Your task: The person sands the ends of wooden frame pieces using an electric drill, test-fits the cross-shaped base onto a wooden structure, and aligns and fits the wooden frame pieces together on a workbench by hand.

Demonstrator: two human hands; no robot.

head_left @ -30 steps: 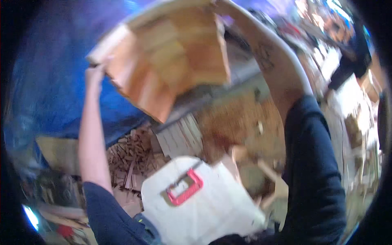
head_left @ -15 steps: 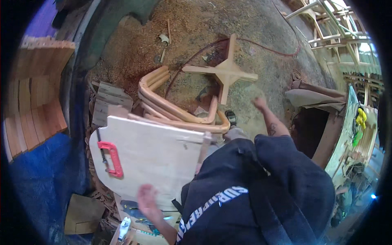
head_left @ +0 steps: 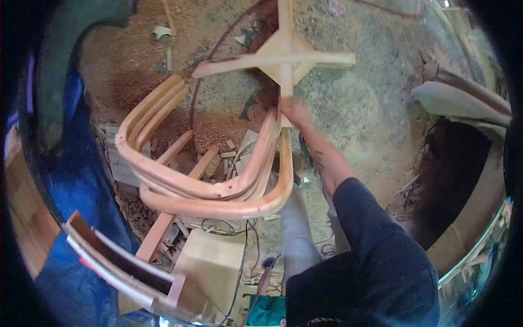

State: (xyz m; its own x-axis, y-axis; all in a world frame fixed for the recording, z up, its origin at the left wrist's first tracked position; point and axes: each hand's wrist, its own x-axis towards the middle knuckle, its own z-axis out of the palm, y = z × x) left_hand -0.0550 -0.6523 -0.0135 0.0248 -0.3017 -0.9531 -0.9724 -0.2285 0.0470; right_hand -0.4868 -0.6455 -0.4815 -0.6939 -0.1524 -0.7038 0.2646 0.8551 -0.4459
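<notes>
- Floor (head_left: pixel 370 120): brown and grey, littered with dust and wood chips; it extends from the far edge toward the person.
- Tarp (head_left: pixel 81 185): blue and creased, along the left side.
- Shirt (head_left: pixel 381 240): dark, at the near right; its sleeve ends at the right elbow.
- Hollow (head_left: pixel 457 174): dark, at the right, with a pale sheet (head_left: pixel 463 103) on its far side.
- Frames (head_left: pixel 218 207): a stack of U-shaped, rounded wooden pieces, left of the middle, with their open ends facing far.
- Cross (head_left: pixel 286 60): four wooden arms meeting at a diamond-shaped centre, at the far middle, beyond and to the right of the frames. The end of its near arm lies just beside the right ends of the frames; whether they touch cannot be told.
- Panel (head_left: pixel 128 291): tilted and seen nearly edge-on, at the near left, with a pale rim.
- Board (head_left: pixel 210 261): pale and flat, on the near side of the frames, crossed by a dark cable (head_left: pixel 242 267).
- Plank (head_left: pixel 155 237): narrow, passing slantwise beneath the frames.
- Hands: the right hand (head_left: pixel 295 111) is closed about the near arm of the cross, close to its end, its fingers slightly blurred; the left hand lies outside the view, and its state cannot be told.
</notes>
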